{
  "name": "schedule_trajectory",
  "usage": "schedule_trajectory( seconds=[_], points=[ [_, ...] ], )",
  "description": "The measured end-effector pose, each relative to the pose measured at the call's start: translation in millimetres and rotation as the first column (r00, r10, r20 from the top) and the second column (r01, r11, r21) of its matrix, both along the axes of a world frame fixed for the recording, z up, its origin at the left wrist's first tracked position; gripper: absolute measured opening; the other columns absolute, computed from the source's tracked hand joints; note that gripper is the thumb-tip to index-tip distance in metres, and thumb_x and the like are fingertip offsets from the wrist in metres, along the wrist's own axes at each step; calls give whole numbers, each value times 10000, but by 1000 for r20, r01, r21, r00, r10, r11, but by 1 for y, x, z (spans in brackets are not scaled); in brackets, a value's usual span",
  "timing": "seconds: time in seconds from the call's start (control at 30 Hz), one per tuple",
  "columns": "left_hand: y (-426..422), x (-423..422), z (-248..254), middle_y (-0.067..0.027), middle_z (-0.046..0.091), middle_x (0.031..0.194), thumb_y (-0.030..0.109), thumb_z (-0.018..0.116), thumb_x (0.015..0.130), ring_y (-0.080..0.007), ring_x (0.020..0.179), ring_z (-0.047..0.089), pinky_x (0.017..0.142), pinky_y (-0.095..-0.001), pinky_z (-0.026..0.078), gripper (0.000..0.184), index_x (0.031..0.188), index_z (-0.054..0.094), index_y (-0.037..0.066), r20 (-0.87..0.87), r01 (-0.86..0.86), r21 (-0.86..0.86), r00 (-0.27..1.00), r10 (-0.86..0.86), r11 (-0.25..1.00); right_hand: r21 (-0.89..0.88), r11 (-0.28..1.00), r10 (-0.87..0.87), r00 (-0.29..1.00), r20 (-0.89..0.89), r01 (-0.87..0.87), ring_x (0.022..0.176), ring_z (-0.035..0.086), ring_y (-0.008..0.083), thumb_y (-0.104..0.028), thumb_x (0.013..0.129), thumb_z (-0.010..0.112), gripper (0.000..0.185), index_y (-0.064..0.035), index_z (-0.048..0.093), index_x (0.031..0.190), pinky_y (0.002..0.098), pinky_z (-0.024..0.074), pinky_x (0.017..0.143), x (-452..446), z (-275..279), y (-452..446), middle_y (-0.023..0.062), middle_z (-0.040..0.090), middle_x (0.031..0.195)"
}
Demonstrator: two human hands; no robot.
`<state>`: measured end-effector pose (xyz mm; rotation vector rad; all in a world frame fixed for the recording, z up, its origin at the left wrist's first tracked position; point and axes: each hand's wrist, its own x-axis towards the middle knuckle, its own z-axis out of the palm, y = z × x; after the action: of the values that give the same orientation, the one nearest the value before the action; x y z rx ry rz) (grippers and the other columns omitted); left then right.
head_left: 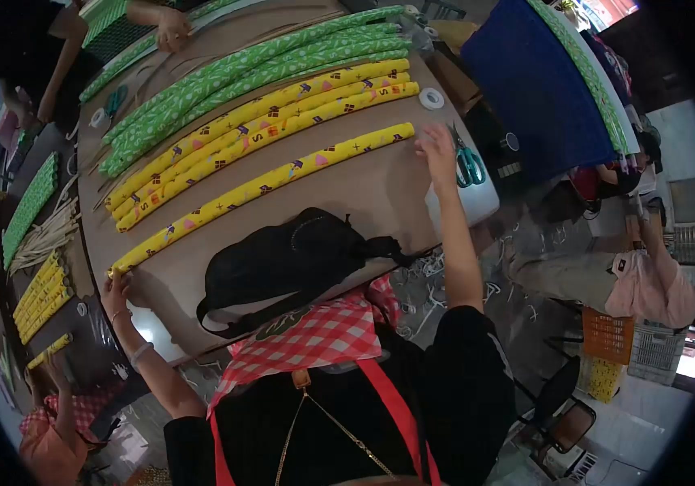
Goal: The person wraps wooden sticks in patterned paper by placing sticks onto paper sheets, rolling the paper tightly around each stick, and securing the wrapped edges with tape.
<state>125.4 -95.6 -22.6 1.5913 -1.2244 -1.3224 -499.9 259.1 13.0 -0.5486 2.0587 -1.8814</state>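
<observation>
A long yellow patterned roll (pixel 262 189) lies slantwise across the brown table. At its lower left end is my left hand (pixel 116 293), its fingers closed round the tip. Just past the upper right end, my right hand (pixel 437 144) is raised with its fingers apart and nothing in them. Scissors with teal handles (pixel 469 166) lie right beside that hand, and a roll of white tape (pixel 431 99) sits above it. A black bag (pixel 283 263) rests on the table between my arms. Beyond the single roll lie several more yellow rolls (pixel 266 134).
Green patterned rolls (pixel 242 77) lie behind the yellow ones. A co-worker's hand (pixel 172 31) is at the table's far side, near a second pair of scissors (pixel 116 99). Another table with rolls (pixel 42 296) stands at left. Orange crate (pixel 607 334) and people are at right.
</observation>
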Motion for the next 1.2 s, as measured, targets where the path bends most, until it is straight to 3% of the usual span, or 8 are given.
schedule_trajectory(
  seconds=[0.13, 0.47, 0.53, 0.57, 0.83, 0.93, 1.1, 1.2],
  points=[
    [-4, 11, -6, -57, 627, 798, 263, 660, 824, -69, 600, 544, 467, -167, 373, 334, 999, 568, -5, -50, -2, -17, 999, 1, 1000, -15, 998, -60, 976, 211, 65, 893, 579, 144, -49, 868, 508, 508, -8, 305, 1332, 230, 482, 728, -2, 1, -10, 126, 515, 1160],
    [3, -17, 3, -61, 618, 804, 194, 668, 816, -117, 678, 590, 580, -197, 470, 294, 955, 593, -53, 151, -57, -164, 985, 82, 985, -114, 988, -84, 981, 175, 105, 926, 541, 152, 2, 835, 524, 565, 29, 278, 1343, 237, 436, 786, 2, 1, -17, 116, 522, 1117],
    [-2, -27, 6, -119, 625, 888, 187, 668, 812, -174, 780, 622, 685, -231, 514, 359, 1014, 562, -90, -282, -64, -164, 959, 16, 984, -67, 984, -170, 985, -19, 168, 1011, 512, 164, 2, 829, 534, 578, 34, 273, 1344, 249, 417, 841, -2, 20, -23, 123, 501, 1167],
    [-14, -31, 10, -161, 617, 940, 187, 666, 812, -226, 859, 624, 770, -262, 520, 391, 1037, 543, -109, -221, -85, -135, 974, 54, 987, -173, 978, -109, 993, 46, 115, 1086, 471, 182, -20, 822, 549, 577, 31, 289, 1335, 263, 386, 896, -23, 12, -29, 124, 484, 1210],
    [-70, -100, 50, -91, 644, 803, 297, 615, 843, -135, 738, 610, 645, -233, 469, 342, 943, 613, -31, -49, 5, -233, 999, -17, 972, -236, 971, -53, 994, -96, 29, 1097, 467, 198, -50, 802, 569, 643, 49, 236, 1343, 289, 372, 917, -96, 32, -106, 116, 498, 1187],
    [-76, -115, 54, -40, 625, 733, 309, 628, 830, -109, 666, 574, 605, -249, 448, 320, 897, 629, -4, -89, -49, -282, 996, 25, 958, 8, 995, -91, 943, -321, 98, 1068, 509, 233, -76, 811, 561, 673, 6, 201, 1373, 330, 409, 879, -114, 22, -124, 128, 498, 1194],
    [-88, -131, 51, -31, 597, 689, 244, 602, 854, -90, 596, 535, 532, -226, 405, 276, 862, 616, -32, -190, -66, -316, 982, 5, 947, -139, 989, -86, 965, -247, 53, 1129, 471, 245, -80, 819, 542, 657, -30, 206, 1382, 338, 379, 909, -143, -8, -146, 121, 481, 1243],
    [-98, -135, 39, -6, 555, 635, 210, 575, 870, -74, 513, 461, 474, -225, 348, 226, 865, 627, -9, -142, -77, -190, 989, 50, 979, 101, 983, -128, 962, -240, 156, 1086, 478, 263, -73, 853, 468, 592, -24, 201, 1380, 336, 368, 907, -108, 19, -146, 136, 501, 1191]
  ],
)
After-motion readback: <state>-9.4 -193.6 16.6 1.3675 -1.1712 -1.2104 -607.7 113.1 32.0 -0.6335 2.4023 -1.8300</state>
